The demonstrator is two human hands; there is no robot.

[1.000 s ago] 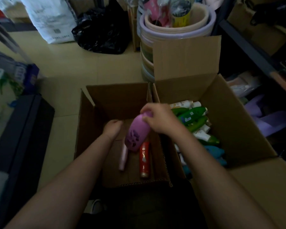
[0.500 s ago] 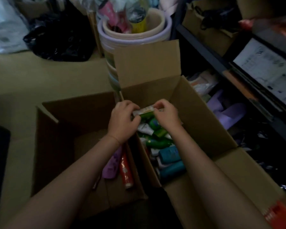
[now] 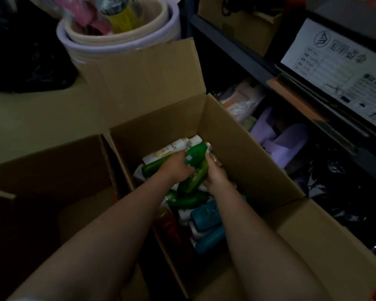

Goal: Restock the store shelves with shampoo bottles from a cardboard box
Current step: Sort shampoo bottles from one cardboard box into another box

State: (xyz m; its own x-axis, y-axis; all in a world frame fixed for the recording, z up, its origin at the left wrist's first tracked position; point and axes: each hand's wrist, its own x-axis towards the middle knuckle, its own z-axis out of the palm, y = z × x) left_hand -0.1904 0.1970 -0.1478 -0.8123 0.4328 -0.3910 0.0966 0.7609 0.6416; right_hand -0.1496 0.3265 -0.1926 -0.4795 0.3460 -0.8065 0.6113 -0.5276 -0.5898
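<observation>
Inside the open brown cardboard box [image 3: 243,148], the left hand [image 3: 176,166] curls its fingers around a dark green plastic shampoo bottle [image 3: 194,157] lying on the heap of bottles. Just to its right, the right hand [image 3: 215,174] grips a lighter green plastic bottle [image 3: 193,181] from the other side, fingers wrapped round it.

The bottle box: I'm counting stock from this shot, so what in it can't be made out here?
- Bottle count: in the head view both forearms and the left hand and right hand cover much of the pile in the cardboard box.
- Labels: the green bottle and teal bottles are too dim and blurred to read.
- Lower layers: hidden under the top bottles.
- Neighbouring box: its inside is in shadow.
</observation>
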